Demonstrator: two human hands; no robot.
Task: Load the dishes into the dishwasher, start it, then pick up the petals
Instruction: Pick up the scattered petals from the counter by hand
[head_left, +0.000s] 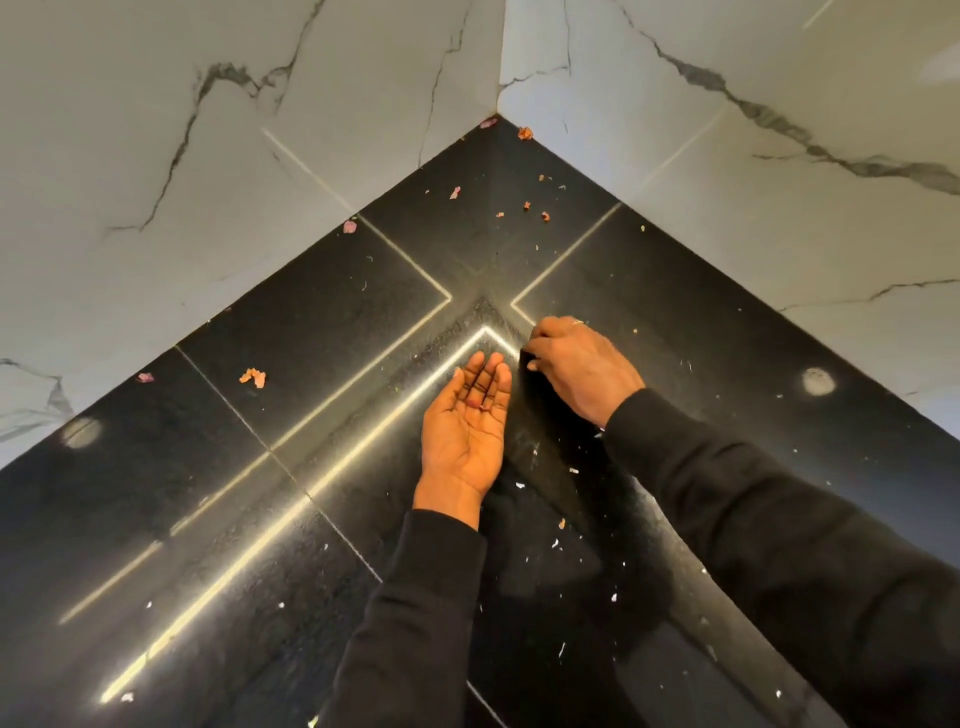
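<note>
Black counter (311, 322); orange-pink petals (253, 377); grey-veined white walls (156, 130).

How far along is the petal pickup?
Dishwasher isn't in view, so can't judge that. In hand: left hand is palm up, right hand curls its fingers at the black surface; any catch is hidden. Left: an orange petal, pink petals by the walls, and corner petals.
</note>
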